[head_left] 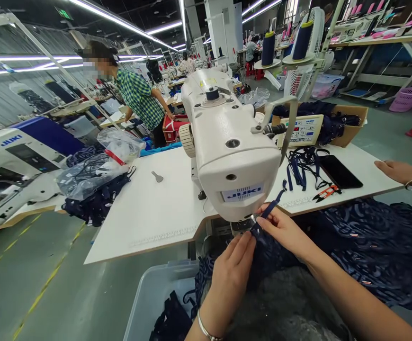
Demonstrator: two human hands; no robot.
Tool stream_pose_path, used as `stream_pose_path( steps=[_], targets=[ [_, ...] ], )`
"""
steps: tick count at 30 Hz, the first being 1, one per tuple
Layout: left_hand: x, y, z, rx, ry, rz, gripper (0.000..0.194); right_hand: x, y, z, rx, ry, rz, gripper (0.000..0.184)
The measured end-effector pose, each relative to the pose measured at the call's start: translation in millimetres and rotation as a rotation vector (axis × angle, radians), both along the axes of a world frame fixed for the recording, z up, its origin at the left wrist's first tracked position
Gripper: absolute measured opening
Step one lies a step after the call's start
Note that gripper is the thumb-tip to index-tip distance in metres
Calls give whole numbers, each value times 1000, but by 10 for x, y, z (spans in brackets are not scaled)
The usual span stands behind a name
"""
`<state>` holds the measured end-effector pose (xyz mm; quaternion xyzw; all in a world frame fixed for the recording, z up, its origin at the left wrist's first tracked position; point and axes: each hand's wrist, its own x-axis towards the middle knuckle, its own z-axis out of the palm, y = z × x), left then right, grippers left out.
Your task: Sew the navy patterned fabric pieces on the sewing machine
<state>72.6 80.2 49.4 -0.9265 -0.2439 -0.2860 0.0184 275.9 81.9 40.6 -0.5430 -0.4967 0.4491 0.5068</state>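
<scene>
My left hand [232,267], with a bracelet at the wrist, has its fingertips closed on the edge of a navy garment [272,251] right under the sewing machine's head [239,175]. My right hand [280,226] pinches a narrow navy strap [274,203] beside the needle area. The strap's free end, with a small slider, sticks up toward the tabletop. Fingers and the machine head partly hide the spot where strap and garment meet. Patterned navy lace fabric [380,246] hangs over my lap and to the right.
Thread snips [327,192], a phone [341,171] and loose straps [303,166] lie on the white table [149,213]. Another person's hand [392,170] rests at its right edge. A plastic bin [142,298] stands below. A co-worker [138,94] stands behind, left.
</scene>
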Motion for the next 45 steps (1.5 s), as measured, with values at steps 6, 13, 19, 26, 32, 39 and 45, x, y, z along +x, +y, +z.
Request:
stream_pose_path(
  steps=[6,13,19,26,32,39,45],
  targets=[
    [11,-7,189,154,127,14,34,-104,10,-34,13,20,-21,18],
    [3,14,144,182,125,-8,37,-58,57,-64,-21,36,45,25],
    [10,-23,86,203,160,46,38,7,69,-51,-45,1,102,26],
    [37,-47,79,200,139,124,39,-6,68,-12,-39,-38,62,20],
    [43,-51,109,184,206,138,39,-6,67,4,-33,-51,51,19],
    [39,-55,174,194,217,104,42,-66,60,-28,-22,-45,15,18],
    [-3,-24,131,250,200,52,41,-88,42,-1,-36,-38,13,20]
  ],
)
